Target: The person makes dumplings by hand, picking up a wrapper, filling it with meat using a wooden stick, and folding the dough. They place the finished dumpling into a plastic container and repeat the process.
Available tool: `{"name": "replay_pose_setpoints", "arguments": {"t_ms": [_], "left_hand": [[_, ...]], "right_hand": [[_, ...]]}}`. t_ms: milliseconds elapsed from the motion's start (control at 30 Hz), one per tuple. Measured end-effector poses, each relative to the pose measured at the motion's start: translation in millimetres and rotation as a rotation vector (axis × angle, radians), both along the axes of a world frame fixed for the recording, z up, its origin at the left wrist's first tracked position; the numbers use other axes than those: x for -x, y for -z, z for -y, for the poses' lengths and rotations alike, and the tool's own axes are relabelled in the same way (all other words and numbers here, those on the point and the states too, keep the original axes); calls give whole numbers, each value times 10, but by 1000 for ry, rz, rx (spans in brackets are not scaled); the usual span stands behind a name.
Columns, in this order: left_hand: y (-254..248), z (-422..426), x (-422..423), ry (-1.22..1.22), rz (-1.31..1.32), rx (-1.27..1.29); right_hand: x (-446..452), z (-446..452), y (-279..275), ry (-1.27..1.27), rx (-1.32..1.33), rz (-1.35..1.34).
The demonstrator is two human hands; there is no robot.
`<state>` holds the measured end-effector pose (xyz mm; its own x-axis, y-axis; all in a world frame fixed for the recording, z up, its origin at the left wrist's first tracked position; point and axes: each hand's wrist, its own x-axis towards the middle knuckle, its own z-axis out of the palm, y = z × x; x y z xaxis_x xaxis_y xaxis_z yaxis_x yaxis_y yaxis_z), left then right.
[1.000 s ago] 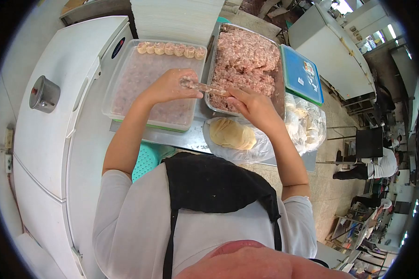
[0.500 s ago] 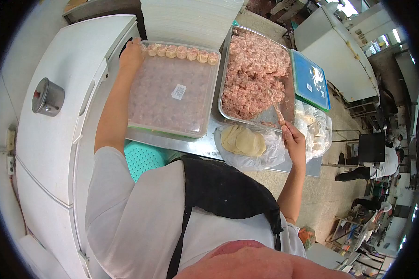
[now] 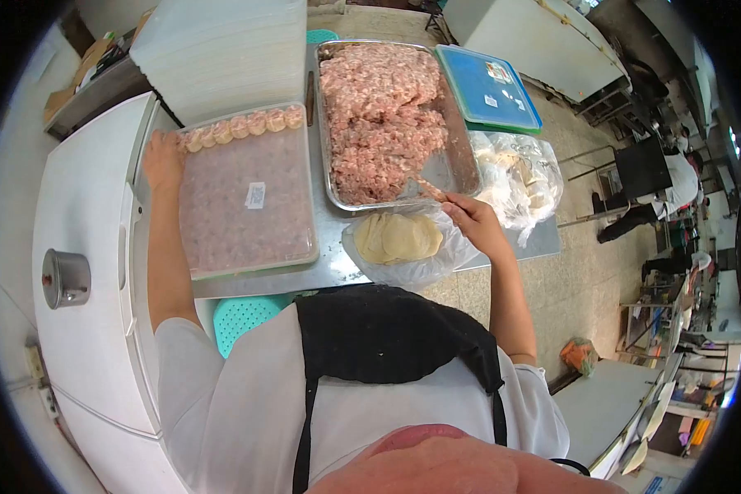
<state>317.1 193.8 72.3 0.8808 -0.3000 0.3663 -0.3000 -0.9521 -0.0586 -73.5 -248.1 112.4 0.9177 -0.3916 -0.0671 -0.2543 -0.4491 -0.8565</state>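
Note:
My left hand [image 3: 163,160] is at the far left corner of a shallow plastic box [image 3: 243,177], fingers drawn together by the left end of a row of open-topped dumplings [image 3: 239,127]. Whatever is between those fingers is hidden. My right hand [image 3: 473,221] grips a narrow spatula [image 3: 431,190] smeared with meat, over the near edge of a metal tray [image 3: 329,177]. Pink minced meat [image 3: 383,115] fills most of that tray, with bare metal showing at its near right. Just below lies a stack of round dough wrappers [image 3: 399,239] on a plastic bag.
Right of the tray are a blue-lidded box [image 3: 490,86] and a plastic bag of pale pieces [image 3: 519,177]. A stack of white sheets [image 3: 222,62] stands behind the box. A white freezer [image 3: 99,222] with a metal pot [image 3: 66,278] borders the left. A person [image 3: 675,185] is far right.
The whole view has turned, so the table things appear shifted left. My right hand and spatula have moved left along the tray's near edge. My left hand stays by the dumpling row's end.

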Motion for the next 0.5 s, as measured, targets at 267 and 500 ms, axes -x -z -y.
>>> {"name": "replay_pose_setpoints", "arguments": {"t_ms": [267,500], "left_hand": [[-89,155,266,-98,102,6],[-881,1182,1538,342,211,377]], "right_hand": [[-221,556,-4,-312,406,-46],[-744,1382,-393,-425,972,-319]]}}
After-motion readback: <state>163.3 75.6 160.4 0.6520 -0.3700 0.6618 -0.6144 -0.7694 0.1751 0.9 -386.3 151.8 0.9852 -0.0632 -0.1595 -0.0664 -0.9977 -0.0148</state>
